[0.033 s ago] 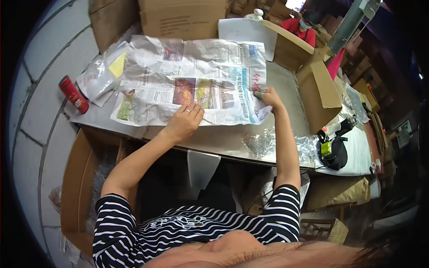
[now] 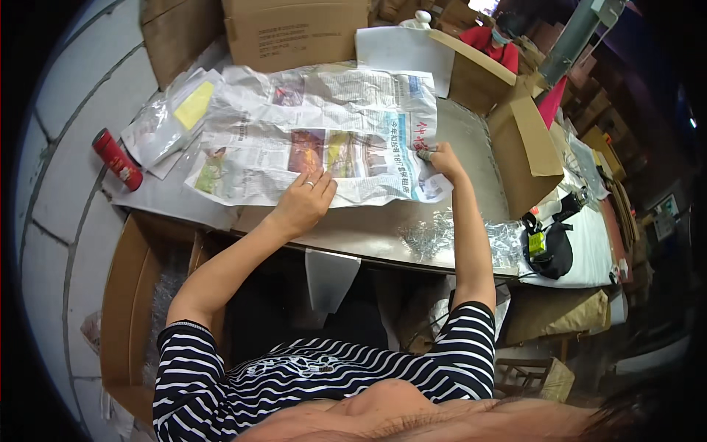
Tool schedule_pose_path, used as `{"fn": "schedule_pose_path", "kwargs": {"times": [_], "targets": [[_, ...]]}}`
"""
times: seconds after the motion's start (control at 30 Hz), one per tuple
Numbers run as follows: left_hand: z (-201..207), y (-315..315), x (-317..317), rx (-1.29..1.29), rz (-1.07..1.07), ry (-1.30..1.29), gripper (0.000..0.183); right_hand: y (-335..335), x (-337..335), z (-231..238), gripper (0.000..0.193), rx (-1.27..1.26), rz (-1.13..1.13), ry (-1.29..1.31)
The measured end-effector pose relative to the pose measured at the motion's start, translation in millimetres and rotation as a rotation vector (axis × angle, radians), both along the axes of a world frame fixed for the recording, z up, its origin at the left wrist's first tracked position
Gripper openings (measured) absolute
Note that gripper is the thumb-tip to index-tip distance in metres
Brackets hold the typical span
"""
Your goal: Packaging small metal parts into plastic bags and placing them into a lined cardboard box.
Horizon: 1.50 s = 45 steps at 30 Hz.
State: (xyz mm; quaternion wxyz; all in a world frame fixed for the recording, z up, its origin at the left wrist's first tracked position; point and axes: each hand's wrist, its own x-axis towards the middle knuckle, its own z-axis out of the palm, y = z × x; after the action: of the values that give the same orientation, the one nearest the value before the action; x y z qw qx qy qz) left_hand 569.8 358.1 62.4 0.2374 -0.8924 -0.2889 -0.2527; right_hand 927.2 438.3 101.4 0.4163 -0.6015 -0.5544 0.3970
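A creased sheet of newspaper (image 2: 258, 158) with colour pictures lies spread over the worktable (image 2: 471, 144). My left hand (image 2: 306, 200), a ring on one finger, rests on its near edge with the fingers stretched out over the print. At the sheet's right edge my right hand (image 2: 445, 160) is closed in a pinch. A small grey-green thing shows at its fingertips, over the paper; its kind is too small to tell, and part of it is hidden by the fingers.
A red cylinder (image 2: 118, 160) and clear plastic bags (image 2: 158, 136) lie to the left. An open carton (image 2: 526, 140) borders the table's right side, near crumpled clear film (image 2: 442, 239) and a black device (image 2: 549, 247). Another carton (image 2: 140, 295) stands below left. A person in red (image 2: 490, 51) is beyond.
The view has shifted slightly, and the newspaper's near edge sits a little differently between my hands. Both hands keep nearly the same places and poses.
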Motion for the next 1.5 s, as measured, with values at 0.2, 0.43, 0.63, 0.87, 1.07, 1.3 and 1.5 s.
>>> {"fn": "schedule_pose_path", "kwargs": {"times": [0.2,0.43,0.63,0.87,1.07,1.3,1.5], "targets": [[-26.5,7.9,25.7,-0.192,-0.025,0.104,0.024,49.4,33.7,-53.3,0.023,-0.007,-0.031,-0.500],[-52.1,20.8,38.9,-0.439,0.019,0.113,0.030,-21.4,-75.0,-8.1,0.053,0.547,0.344,-0.734],[-53.9,29.4,37.4,-0.616,-0.027,0.037,0.033,-45.1,-117.5,-29.6,0.047,0.535,0.735,-0.908],[-51.3,12.7,7.2,-0.638,-0.083,0.018,0.045,-21.1,-36.4,-56.0,0.046,0.396,0.630,-1.064],[-48.5,-6.1,-44.7,-0.620,0.017,-0.030,0.040,-32.8,-6.5,-34.5,0.068,0.120,0.629,-1.007],[-45.0,-15.4,-81.1,-0.744,0.100,-0.123,0.046,-33.6,20.3,-29.3,0.070,0.006,0.526,-1.111],[-47.6,-17.6,-110.3,-0.755,0.158,-0.217,0.030,-31.2,38.8,-39.0,0.075,0.047,0.516,-0.988]]}}
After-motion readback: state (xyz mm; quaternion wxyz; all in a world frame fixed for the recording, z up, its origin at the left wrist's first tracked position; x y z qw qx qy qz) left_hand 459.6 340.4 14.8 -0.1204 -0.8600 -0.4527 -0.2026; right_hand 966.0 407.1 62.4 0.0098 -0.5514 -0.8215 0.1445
